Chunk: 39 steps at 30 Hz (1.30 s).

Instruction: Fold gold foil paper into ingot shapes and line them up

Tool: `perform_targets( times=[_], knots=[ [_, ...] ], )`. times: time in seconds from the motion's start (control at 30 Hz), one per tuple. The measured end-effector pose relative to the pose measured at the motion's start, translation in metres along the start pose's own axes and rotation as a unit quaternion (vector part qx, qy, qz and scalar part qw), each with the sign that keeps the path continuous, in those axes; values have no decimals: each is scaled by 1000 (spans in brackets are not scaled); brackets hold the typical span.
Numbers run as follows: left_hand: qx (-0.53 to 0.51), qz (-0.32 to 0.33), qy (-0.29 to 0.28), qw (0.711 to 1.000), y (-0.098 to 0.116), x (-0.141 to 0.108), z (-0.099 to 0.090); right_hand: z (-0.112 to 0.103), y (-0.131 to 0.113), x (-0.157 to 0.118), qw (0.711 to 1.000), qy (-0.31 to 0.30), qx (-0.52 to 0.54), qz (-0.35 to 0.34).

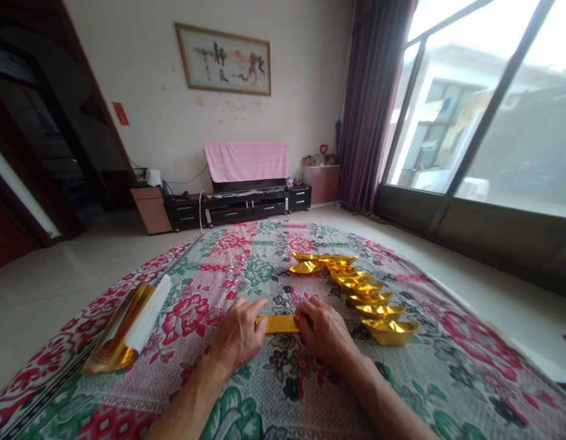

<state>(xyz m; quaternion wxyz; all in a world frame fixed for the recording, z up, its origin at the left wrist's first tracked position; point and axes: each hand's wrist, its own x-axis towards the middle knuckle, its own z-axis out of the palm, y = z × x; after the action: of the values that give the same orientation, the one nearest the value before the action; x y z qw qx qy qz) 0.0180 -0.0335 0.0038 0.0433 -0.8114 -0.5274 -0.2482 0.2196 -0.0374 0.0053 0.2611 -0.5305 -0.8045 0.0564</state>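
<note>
A folded strip of gold foil paper lies level between my hands, just over the patterned tablecloth. My left hand grips its left end, thumb along the near side and forefinger stretched above. At the right end my right hand is closed on the strip, with the fingers curled over it. Right of my hands stands a slanting row of several folded gold paper ingots, boat-shaped with pointed ends. The undersides of my fingers are hidden.
On the left of the table lies a curled stack of gold and white paper sheets. Beyond the round table stands a low black cabinet with a pink cloth over something on it. A large window is at the right.
</note>
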Motion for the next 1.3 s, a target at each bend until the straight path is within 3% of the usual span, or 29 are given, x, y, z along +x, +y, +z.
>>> perform_targets(
  times=[1.03,1.3],
  knots=[
    [-3,-3,16,1000,-3,-1,2,-1,-1,0,1000,2,8,5],
    [1,0,25,1000,-3,0,3,3,1,-2,999,28,31,19]
  ],
)
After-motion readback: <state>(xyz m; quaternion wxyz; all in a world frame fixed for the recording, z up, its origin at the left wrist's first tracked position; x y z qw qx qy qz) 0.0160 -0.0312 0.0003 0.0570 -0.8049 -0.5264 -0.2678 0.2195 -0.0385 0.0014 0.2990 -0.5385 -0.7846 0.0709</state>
